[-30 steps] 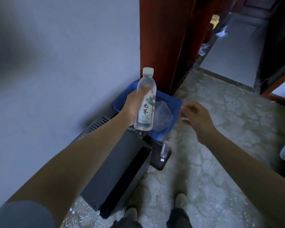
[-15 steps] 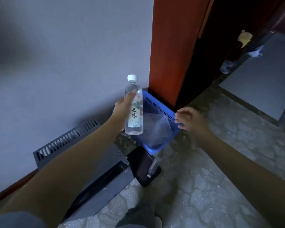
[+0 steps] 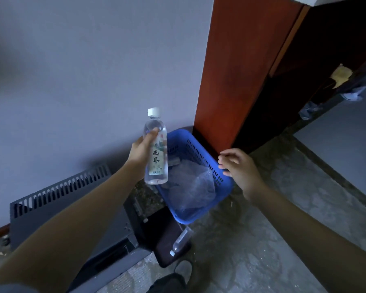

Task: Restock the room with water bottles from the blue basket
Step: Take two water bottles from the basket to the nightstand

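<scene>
The left hand (image 3: 143, 152) gripped an upright clear plastic water bottle (image 3: 156, 150); the right hand (image 3: 240, 168), fingers loosely open, hovered at the blue perforated plastic basket (image 3: 201, 149)'s near rim.

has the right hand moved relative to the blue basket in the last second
Yes. The right hand was apart from the basket and has come in to its right rim, fingers now at the edge.

Clear bottle (image 3: 156, 149) (white cap, pale label with black script), blue slotted basket (image 3: 224, 188), red-brown door frame (image 3: 237, 66).
</scene>
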A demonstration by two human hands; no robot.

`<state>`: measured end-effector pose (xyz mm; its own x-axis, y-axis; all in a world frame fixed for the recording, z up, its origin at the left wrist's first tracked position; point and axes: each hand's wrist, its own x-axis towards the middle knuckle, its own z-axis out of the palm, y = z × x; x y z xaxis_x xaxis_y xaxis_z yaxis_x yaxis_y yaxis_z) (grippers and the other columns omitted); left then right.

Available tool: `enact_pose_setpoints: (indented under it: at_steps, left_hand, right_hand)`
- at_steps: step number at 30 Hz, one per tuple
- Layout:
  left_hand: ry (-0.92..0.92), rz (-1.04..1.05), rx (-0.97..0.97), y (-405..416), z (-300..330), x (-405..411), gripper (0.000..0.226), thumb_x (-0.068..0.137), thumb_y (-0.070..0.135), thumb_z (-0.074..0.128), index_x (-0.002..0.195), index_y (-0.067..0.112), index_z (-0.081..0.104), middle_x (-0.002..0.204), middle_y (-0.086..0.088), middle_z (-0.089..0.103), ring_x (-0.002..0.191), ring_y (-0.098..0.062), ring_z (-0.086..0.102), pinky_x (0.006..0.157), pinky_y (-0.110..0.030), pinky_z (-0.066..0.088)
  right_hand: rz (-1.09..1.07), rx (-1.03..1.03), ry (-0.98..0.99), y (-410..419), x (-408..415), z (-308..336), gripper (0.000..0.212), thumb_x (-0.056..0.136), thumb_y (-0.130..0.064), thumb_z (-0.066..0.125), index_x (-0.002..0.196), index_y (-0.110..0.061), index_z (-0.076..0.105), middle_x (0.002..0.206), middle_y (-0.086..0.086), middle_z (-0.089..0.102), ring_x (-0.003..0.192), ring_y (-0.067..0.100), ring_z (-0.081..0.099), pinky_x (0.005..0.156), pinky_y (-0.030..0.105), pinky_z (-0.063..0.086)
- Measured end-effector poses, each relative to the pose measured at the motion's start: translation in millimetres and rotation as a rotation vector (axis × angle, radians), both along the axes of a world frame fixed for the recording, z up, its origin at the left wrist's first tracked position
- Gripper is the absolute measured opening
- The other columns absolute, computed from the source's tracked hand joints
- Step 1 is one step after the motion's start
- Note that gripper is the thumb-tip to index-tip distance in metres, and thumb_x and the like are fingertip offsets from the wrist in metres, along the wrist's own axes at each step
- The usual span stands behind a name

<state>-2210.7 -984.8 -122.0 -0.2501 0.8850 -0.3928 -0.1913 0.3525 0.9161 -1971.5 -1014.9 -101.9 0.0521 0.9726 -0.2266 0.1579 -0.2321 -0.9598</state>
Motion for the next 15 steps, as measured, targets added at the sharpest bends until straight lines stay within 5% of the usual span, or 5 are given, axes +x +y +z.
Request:
enact_pose_setpoints:
  at_steps: [5,9,15]
  left_hand:
    - [-0.212,0.040,0.047,35.6,8.4,19.7,0.044,0.077,0.041,0.068,0.100,0.005,0.058,0.071,-0.009,0.065,0.052,-0.021,0.062,0.053,-0.031,0.053]
    - [-0.210,0.102,0.035,56.7,8.0,45.2,0.063,0.063,0.050,0.073,0.104,0.005,0.057,0.071,-0.010,0.065,0.054,-0.024,0.061,0.059,-0.034,0.052]
    - [-0.138,0.318,0.030,72.4,7.4,95.1,0.044,0.075,0.047,0.065,0.092,0.007,0.062,0.065,-0.005,0.067,0.053,-0.021,0.062,0.062,-0.032,0.052]
  right_hand:
    - [0.078,-0.013,0.010,43.6,20.5,-1.6,0.016,0.091,-0.008,0.057,0.084,-0.022,0.056,0.079,-0.001,0.061,0.070,0.011,0.061,0.068,0.024,0.047]
    - [0.123,-0.037,0.030,80.1,39.4,-6.9,0.016,0.091,-0.007,0.057,0.084,-0.021,0.055,0.078,-0.002,0.061,0.068,0.011,0.060,0.066,0.022,0.047]
    - [0.313,-0.046,0.033,136.6,78.9,-4.9,0.018,0.092,-0.008,0.055,0.077,-0.018,0.056,0.077,-0.001,0.060,0.069,0.010,0.057,0.064,0.021,0.045]
